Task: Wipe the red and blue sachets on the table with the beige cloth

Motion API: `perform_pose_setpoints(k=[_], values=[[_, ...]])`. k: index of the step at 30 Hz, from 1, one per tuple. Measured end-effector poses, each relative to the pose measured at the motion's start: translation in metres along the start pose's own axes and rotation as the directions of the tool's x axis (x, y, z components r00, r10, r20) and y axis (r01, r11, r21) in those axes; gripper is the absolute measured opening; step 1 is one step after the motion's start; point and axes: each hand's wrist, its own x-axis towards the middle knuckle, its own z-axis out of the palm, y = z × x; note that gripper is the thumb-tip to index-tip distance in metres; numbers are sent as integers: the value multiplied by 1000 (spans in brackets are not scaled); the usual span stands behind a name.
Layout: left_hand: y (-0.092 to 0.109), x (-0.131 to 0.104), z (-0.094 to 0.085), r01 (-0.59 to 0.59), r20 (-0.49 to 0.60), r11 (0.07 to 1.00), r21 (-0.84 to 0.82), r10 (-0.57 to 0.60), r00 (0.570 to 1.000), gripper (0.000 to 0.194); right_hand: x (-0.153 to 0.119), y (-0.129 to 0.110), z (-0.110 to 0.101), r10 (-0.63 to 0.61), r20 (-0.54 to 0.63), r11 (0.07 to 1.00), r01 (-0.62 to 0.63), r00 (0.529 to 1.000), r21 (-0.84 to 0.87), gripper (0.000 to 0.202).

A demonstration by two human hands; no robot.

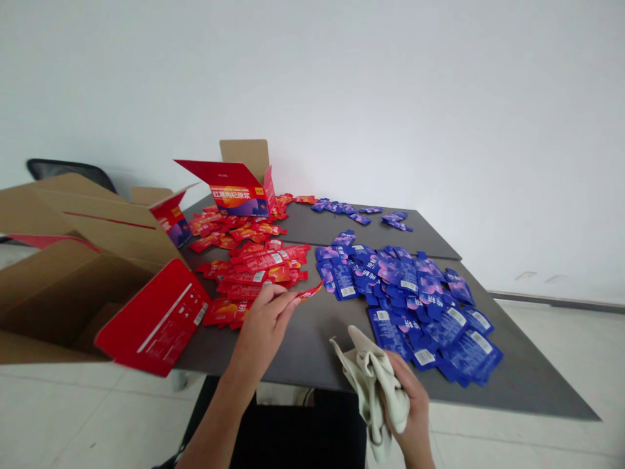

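Note:
My left hand (266, 319) is closed on one end of a red sachet (310, 293), lifted above the grey table beside the red pile. Crumpled in my right hand (410, 404) is a pale green cloth (374, 384), held over the table's front edge. To the left of my left hand lies a heap of red sachets (263, 264), some showing white barcode labels. A spread pile of blue sachets (405, 286) covers the table just beyond my right hand.
An open cardboard box (53, 286) with red outer flaps stands at the left front. Behind the red heap is another open red box (239, 195). Several blue sachets (336, 206) lie at the back of the grey table (303, 352). A chair back (73, 170) shows at far left.

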Motion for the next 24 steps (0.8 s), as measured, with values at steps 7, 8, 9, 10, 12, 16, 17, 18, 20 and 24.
perform_pose_setpoints(k=[7, 8, 9, 10, 12, 16, 17, 18, 20, 24], values=[[-40, 38, -44, -47, -129, 965, 258, 83, 988, 28, -1, 5, -2, -50, 46, 999, 50, 998, -15, 28], [-48, 44, -47, -40, -132, 956, 289, 81, 988, 29, -2, 7, -3, -55, 56, 998, 56, 997, -17, 29], [-56, 50, -49, -27, -133, 947, 319, 73, 988, 29, -4, 10, -3, -59, 69, 998, 60, 996, -17, 29], [-64, 56, -51, -9, -133, 938, 346, 58, 989, 30, -5, 12, -4, -62, 82, 998, 63, 995, -16, 30], [-77, 64, -52, 43, -121, 916, 398, 6, 993, 29, -6, 16, -4, -65, 99, 998, 67, 993, -9, 31], [-99, 66, -49, 120, -14, 861, 494, -131, 991, 28, -6, 17, -5, -72, 113, 997, 73, 991, 4, 30], [-103, 64, -48, 125, 13, 853, 507, -152, 988, 27, -5, 15, -5, -75, 113, 997, 75, 991, 7, 29], [-106, 61, -47, 128, 32, 848, 514, -169, 985, 26, -5, 14, -5, -77, 113, 997, 76, 991, 10, 29], [-111, 55, -45, 140, 55, 839, 525, -197, 979, 26, -3, 11, -4, -80, 107, 997, 78, 991, 17, 27], [-115, 48, -45, 161, 81, 821, 549, -244, 966, 26, 1, 7, -3, -90, 85, 996, 87, 992, 32, 25]])
